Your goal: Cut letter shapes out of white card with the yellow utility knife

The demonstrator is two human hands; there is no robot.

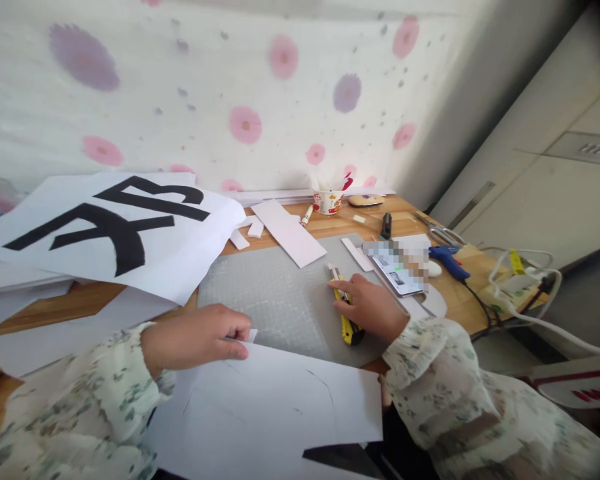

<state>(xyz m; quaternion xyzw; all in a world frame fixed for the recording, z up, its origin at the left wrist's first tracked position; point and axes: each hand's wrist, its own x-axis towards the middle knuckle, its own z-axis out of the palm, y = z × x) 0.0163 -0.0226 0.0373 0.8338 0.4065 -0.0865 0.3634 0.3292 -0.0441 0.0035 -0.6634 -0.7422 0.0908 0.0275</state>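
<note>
Now your L hand [200,340] pinches white paper sheet [270,407]; R hand [370,303] touches yellow-black cutter [350,331], ctr-rt, axis up-down, grip unclear.

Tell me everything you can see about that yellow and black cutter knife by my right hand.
The slim yellow and black cutter knife looks mostly plastic, with a pale, possibly metallic front section. It is over the right part of the gray gridded cutting mat, its pale end pointing away from you and slightly left, its rounded yellow and black end nearer you. Your right hand covers part of its middle, fingers across it; how firmly it's gripped, and whether any blade is out, I can't tell.
</note>
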